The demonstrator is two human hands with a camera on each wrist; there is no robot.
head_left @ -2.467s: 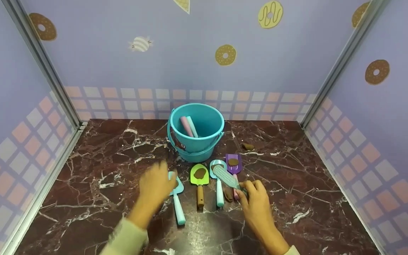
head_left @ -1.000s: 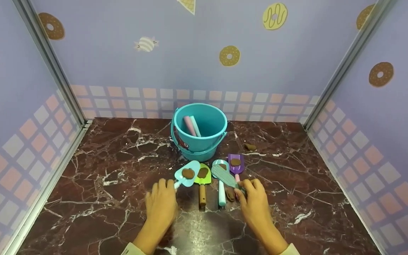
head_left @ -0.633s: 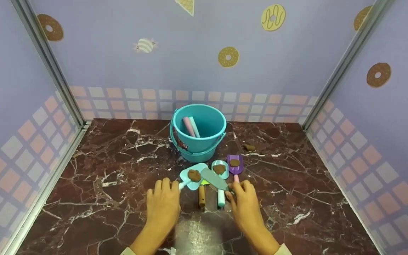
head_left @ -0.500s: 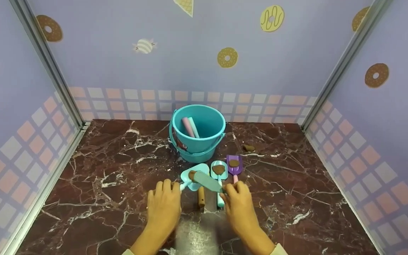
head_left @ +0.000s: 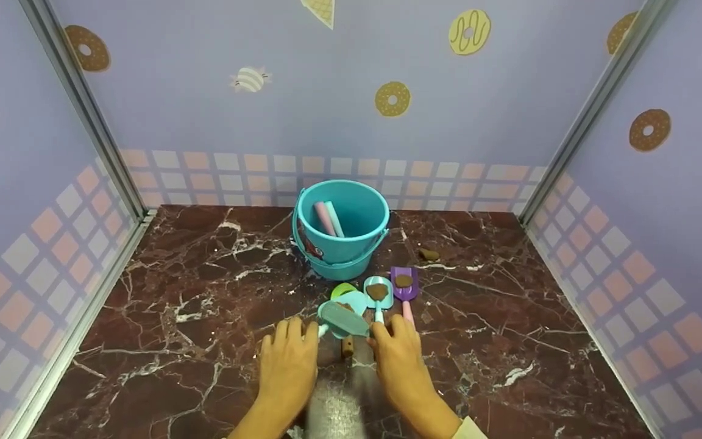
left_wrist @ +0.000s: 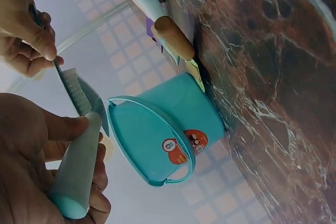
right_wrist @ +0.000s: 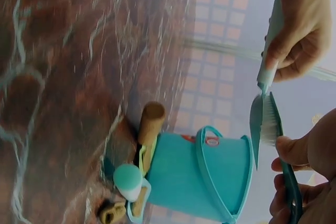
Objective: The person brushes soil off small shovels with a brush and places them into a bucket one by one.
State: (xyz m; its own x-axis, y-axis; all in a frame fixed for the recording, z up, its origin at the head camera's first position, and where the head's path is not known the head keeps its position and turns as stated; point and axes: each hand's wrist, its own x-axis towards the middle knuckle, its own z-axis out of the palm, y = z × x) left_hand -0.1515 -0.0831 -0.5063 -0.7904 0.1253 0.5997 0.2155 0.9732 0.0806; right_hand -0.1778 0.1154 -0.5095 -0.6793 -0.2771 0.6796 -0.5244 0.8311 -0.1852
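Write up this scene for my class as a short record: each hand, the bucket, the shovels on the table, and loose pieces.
Left hand: grips a light blue shovel, raised above the table
Right hand: holds a teal brush, white bristles facing that shovel's blade
Bucket: turquoise, upright, a pink handle and a light blue handle inside
Shovels on table: brown-handled green shovel, partly hidden; second light blue shovel and pink-handled purple shovel, each bearing a brown lump
Loose: brown piece right of the bucket
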